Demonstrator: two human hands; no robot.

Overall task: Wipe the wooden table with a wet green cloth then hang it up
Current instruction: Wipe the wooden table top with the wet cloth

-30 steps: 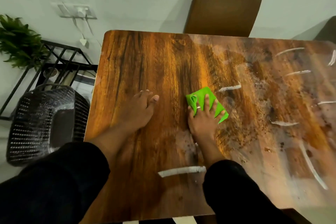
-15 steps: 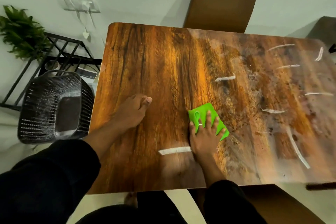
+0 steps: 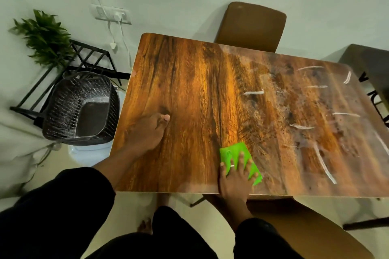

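The wooden table (image 3: 189, 82) fills the middle of the view. Its left half looks clean and glossy; its right half is dull, speckled and streaked with white marks. A folded bright green cloth (image 3: 233, 152) lies flat near the table's front edge. My right hand (image 3: 235, 178) presses down on it with fingers spread, covering the cloth's near part. My left hand (image 3: 149, 130) rests flat on the bare wood to the left, fingers together, holding nothing.
A brown chair (image 3: 252, 25) stands behind the table and another brown seat (image 3: 305, 227) sits below its front edge. A black mesh basket (image 3: 80, 107), a black metal rack (image 3: 88, 57) and a green plant (image 3: 46, 35) stand on the left. A wall socket (image 3: 113, 14) has a dangling cable.
My right hand has dragged the green cloth towards me, from mid-table to near the front edge. The left hand stays flat on the wood. The camera has pulled back.
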